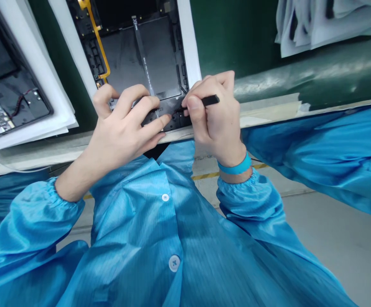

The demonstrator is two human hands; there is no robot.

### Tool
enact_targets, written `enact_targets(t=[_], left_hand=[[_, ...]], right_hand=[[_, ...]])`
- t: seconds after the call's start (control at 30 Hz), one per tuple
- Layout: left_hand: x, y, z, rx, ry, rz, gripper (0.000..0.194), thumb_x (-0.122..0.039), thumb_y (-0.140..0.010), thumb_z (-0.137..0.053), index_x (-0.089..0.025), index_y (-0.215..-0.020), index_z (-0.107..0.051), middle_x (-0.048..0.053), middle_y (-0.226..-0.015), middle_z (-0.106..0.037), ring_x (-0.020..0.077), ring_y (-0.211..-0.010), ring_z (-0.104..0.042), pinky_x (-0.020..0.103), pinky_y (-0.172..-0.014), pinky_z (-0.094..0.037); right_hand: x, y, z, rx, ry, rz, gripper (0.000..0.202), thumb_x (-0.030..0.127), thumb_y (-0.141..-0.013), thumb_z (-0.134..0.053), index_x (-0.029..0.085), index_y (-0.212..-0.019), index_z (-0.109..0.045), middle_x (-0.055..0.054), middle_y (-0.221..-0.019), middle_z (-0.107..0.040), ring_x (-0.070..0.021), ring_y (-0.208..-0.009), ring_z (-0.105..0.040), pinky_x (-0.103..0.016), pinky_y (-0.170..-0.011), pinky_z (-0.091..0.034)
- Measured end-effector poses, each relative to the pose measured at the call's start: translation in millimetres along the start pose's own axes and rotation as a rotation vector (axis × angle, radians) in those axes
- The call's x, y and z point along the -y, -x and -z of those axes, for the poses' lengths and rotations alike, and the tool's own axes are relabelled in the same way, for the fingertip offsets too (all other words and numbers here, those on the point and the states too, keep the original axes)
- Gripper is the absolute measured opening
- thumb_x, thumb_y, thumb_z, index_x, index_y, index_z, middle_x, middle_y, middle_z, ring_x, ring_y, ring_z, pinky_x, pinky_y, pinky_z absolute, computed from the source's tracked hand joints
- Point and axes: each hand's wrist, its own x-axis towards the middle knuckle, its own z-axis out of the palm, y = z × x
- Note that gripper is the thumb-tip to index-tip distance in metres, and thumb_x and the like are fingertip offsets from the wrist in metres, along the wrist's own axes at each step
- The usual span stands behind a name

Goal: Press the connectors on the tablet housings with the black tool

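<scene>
Blue coat point(201, 247), grey floor point(339, 243), green tabletop point(236, 38) beneath device point(159, 55)

"Left hand point(123, 128), right hand point(220, 121): total?"

"Two in all."

"And opened devices point(118, 55)?"

"Two in view, plus one black tool point(210, 100), one yellow flex cable point(100, 47), one grey ribbon cable point(142, 57)."

"Visible white buttons point(174, 263)?"

"Exactly two."

"And blue wristbands point(235, 166)?"

"Just one."

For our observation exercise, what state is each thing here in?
Centre tablet: open, internals exposed
Left tablet: also open
Orange flex cable: bent
Right hand: closed on black tool
Black tool: held
Left hand: spread over centre tablet
Blue wristband: worn
Upper-right white sheets: piled
</scene>
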Motion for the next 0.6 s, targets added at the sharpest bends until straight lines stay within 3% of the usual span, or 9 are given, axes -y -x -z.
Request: enact_targets(t=[0.13, 0.3, 0.47, 0.6], left_hand=[[1.1, 0.2, -1.5, 0.011, 0.049, 0.017, 0.047, -0.038, -0.110, -0.073, -0.042, -0.156, -0.064, 0.010, -0.165, -0.066, 0.0461, -0.159, -0.057, 0.079, -0.125, -0.041], [2.1, 1.0, -5.9, -0.035, 0.070, 0.009, 0.045, -0.035, -0.109, -0.072, -0.043, -0.153, -0.066, 0.010, -0.165, -0.065, 0.0477, -0.157, -0.056, 0.083, -0.123, -0.038], [1.2, 1.8, -6.8, -0.055, 0.036, -0.002, 0.042, -0.033, -0.112, -0.065, -0.043, -0.153, -0.065, 0.010, -0.162, -0.066, 0.0451, -0.156, -0.055, 0.081, -0.120, -0.041], [1.0, 2.0, -6.1, -0.063, 0.025, -0.004, 0.043, -0.034, -0.112, -0.066, -0.043, -0.154, -0.065, 0.010, -0.161, -0.067, 0.0448, -0.155, -0.056, 0.080, -0.120, -0.042]], right_hand=[[1.5, -0.3, -0.1, -0.002, -0.032, -0.074, 0.039, 0.060, -0.116, -0.036, 0.037, -0.091, -0.054, -0.005, -0.087, -0.074, -0.0322, -0.086, -0.068, -0.060, -0.091, -0.057], [2.9, 0.0, 0.9, -0.021, -0.096, -0.060, 0.034, 0.055, -0.115, -0.040, 0.038, -0.091, -0.057, -0.004, -0.091, -0.078, -0.0329, -0.085, -0.068, -0.059, -0.091, -0.056], [4.4, 1.4, 3.5, 0.075, -0.077, -0.161, 0.043, 0.069, -0.113, -0.033, 0.042, -0.097, -0.063, -0.005, -0.100, -0.079, -0.0384, -0.107, -0.070, -0.062, -0.105, -0.053], [4.1, -0.2, 3.2, 0.061, -0.048, -0.097, 0.037, 0.061, -0.115, -0.038, 0.039, -0.094, -0.058, -0.005, -0.094, -0.076, -0.0350, -0.097, -0.068, -0.059, -0.100, -0.055]])
